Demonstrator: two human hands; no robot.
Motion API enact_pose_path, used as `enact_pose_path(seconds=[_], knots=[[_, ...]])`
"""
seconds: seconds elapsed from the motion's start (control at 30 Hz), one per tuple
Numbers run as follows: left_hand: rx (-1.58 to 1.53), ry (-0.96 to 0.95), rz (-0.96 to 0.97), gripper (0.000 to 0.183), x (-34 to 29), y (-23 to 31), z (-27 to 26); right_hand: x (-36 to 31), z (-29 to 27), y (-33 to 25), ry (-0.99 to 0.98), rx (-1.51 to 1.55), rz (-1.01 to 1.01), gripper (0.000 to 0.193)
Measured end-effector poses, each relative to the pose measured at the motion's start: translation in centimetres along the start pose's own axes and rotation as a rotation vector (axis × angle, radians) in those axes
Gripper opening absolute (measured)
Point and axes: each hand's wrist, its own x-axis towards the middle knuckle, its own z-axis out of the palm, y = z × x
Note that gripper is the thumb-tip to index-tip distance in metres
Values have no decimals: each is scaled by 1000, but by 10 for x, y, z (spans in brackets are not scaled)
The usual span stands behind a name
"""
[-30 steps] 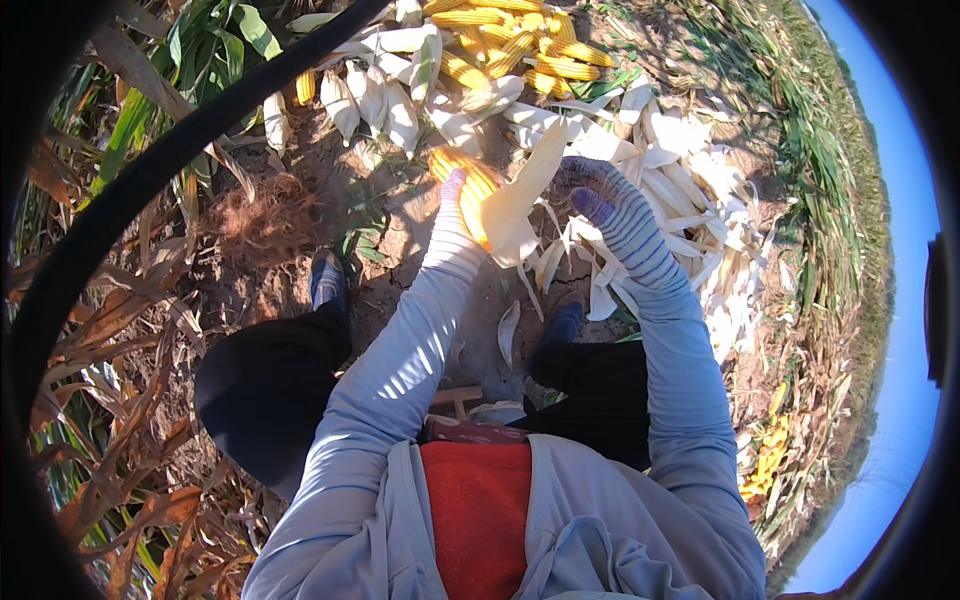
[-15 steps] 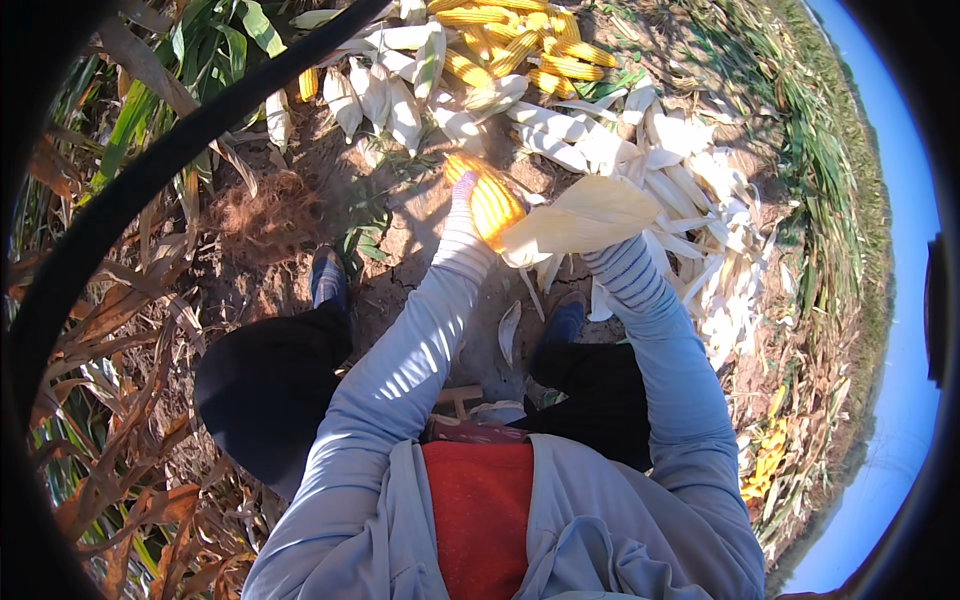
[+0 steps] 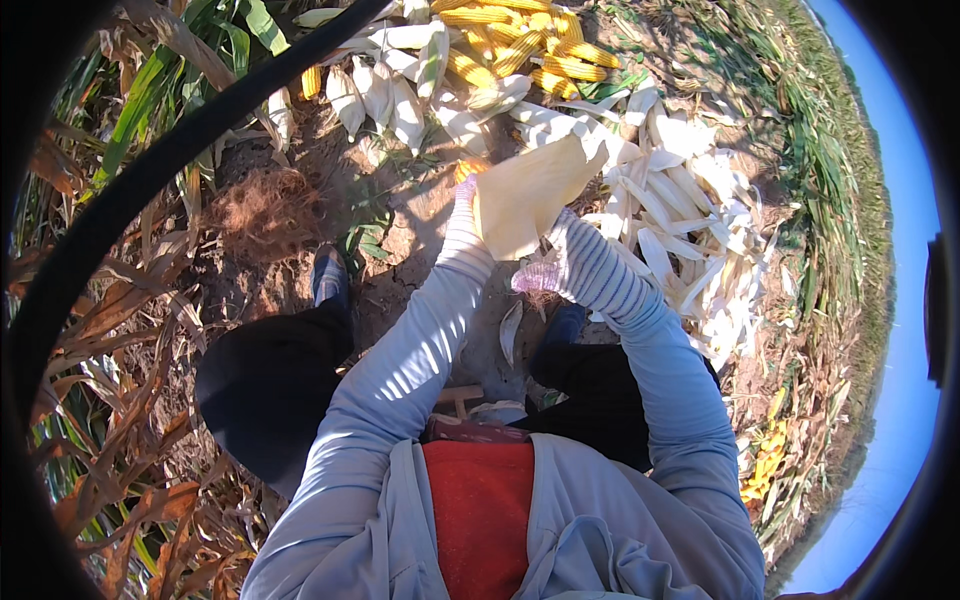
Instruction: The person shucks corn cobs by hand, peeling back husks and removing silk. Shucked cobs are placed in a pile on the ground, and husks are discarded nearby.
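An ear of corn [image 3: 470,170] is in my left hand [image 3: 466,205], which wears a pale striped glove and is closed around the ear's left side. Only the ear's orange tip shows. A broad cream husk leaf [image 3: 535,195] stands up from the ear and covers most of it. My right hand [image 3: 562,268], in a striped glove with a pinkish thumb, is just right of and below the husk. Its thumb points left, apart from the fingers, which are partly hidden by the leaf.
Husked yellow cobs [image 3: 515,45] lie piled at the far middle, beside ears still in pale husks [image 3: 405,115]. Loose husks [image 3: 690,220] heap up at the right. Brown corn silk [image 3: 265,215] lies at the left, near dry stalks [image 3: 120,320]. A dark curved bar [image 3: 150,165] crosses the upper left.
The husk leaf has swung up and left across the ear, hiding most of its kernels. My right hand has turned, and its thumb now shows stretched to the left. My left hand has barely moved.
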Motion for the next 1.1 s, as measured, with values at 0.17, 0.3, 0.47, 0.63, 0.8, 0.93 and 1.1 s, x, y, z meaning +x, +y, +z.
enact_pose_path(seconds=[0.17,0.3,0.47,0.63,0.8,0.93,1.1], knots=[[-3,-6,-62,54,-12,-1,-2,9,22,5,85,-368,-40,29],[-30,-56,-149,54,-24,-5,-2,3,33,26,194,-256,-303,30],[-20,-88,-143,53,-20,-5,5,-4,43,40,254,265,16,28],[28,-85,-64,53,-12,-2,12,-2,31,50,293,698,24,40],[29,-98,-53,53,-12,-2,15,8,26,62,183,976,-117,29],[-4,-131,-86,52,-16,-1,19,9,28,49,277,1148,-4,13],[-162,-407,-286,52,-25,5,23,0,19,30,-86,1713,-7,9]])
